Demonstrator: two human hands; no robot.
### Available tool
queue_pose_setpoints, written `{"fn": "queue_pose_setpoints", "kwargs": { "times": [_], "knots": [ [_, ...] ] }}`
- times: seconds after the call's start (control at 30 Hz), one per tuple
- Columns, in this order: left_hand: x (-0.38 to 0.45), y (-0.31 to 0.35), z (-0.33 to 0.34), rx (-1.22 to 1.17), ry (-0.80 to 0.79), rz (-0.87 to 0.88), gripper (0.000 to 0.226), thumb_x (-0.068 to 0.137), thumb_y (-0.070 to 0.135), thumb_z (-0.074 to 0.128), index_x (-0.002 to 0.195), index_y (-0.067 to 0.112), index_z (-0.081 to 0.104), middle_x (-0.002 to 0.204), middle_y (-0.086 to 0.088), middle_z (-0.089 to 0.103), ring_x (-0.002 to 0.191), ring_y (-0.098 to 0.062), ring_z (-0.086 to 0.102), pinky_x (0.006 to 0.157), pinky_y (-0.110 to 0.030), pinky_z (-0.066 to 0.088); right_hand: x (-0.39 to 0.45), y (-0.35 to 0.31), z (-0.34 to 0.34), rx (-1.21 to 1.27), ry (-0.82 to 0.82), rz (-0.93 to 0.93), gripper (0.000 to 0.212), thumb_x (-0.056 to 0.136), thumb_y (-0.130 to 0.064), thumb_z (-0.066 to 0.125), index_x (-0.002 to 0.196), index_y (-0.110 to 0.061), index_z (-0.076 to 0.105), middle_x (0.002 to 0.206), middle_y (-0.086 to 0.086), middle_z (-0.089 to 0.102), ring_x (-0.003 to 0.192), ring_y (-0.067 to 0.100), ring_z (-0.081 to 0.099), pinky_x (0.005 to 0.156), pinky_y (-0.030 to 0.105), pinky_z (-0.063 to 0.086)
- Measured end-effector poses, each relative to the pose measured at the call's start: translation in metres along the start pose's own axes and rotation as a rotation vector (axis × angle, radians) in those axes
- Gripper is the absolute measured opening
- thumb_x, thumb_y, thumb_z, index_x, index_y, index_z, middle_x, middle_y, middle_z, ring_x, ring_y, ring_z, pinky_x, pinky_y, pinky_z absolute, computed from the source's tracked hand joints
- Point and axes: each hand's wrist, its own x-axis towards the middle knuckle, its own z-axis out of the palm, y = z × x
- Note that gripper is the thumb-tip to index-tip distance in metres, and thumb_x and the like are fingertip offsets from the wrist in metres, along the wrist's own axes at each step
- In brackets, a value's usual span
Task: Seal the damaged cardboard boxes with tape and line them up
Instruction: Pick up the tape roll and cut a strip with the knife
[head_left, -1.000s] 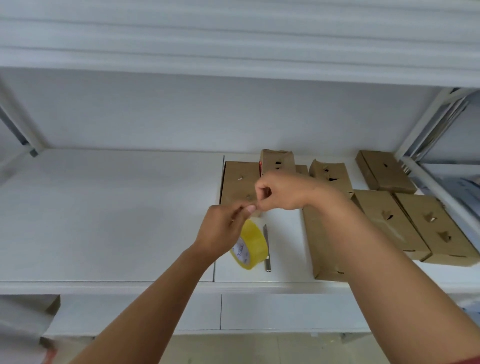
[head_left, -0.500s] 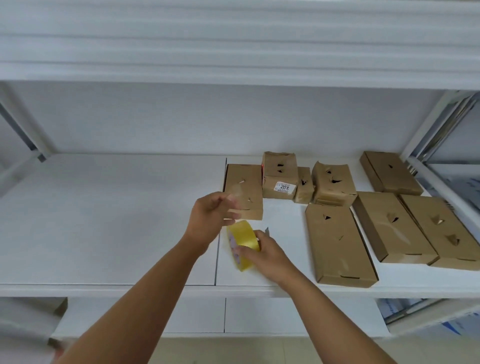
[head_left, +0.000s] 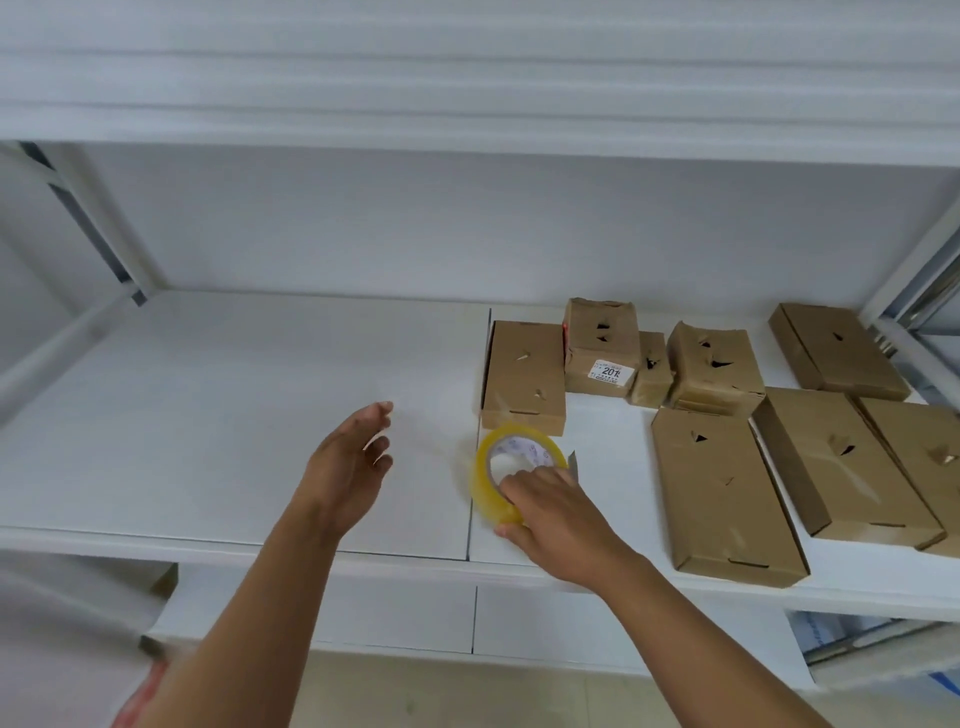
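White shelf (head_left: 208, 415) | tape roll (head_left: 485, 488) tilted on edge, right hand (head_left: 556, 514) fingers grasping | left hand (head_left: 348, 462) released

White metal shelving (head_left: 218, 415) against a white wall (head_left: 467, 228), beige floor (head_left: 467, 696).

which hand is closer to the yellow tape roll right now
Right. The right hand grips the tape roll on the shelf; the left hand hovers open, apart to its left.
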Motion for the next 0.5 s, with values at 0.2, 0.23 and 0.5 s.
{"fn": "queue_pose_setpoints", "kwargs": {
  "times": [0.2,0.23,0.5],
  "knots": [
    [-0.018,-0.025,-0.048,-0.385,-0.065,-0.116,0.023,0.090,0.014,0.052,0.090,0.015,0.075,0.090,0.005,0.067,0.064,-0.004,0.061,0.060,-0.013,0.053,0.001,0.008,0.020,-0.115,-0.109,-0.044,0.025,0.094,-0.037,0.060,0.112,-0.021,0.059,0.102,-0.003,0.059,0.112,0.025,0.053,0.116,0.033,0.009],
    [-0.021,-0.029,-0.055,-0.447,-0.058,-0.133,0.026,0.090,0.012,0.051,0.088,0.013,0.076,0.090,0.004,0.069,0.073,-0.006,0.067,0.068,-0.015,0.056,0.002,0.007,0.022,-0.112,-0.119,-0.034,0.026,0.094,-0.037,0.059,0.115,-0.021,0.059,0.104,-0.002,0.059,0.113,0.026,0.053,0.116,0.033,0.012],
    [-0.032,-0.037,-0.079,-0.423,-0.022,-0.197,0.020,0.086,0.006,0.054,0.082,0.004,0.073,0.088,-0.008,0.065,0.079,-0.019,0.069,0.072,-0.023,0.059,-0.003,0.008,0.037,-0.069,-0.052,0.002,0.027,0.088,-0.034,0.070,0.110,-0.018,0.064,0.106,0.000,0.062,0.108,0.025,0.057,0.112,0.038,0.033]
  ]
}}
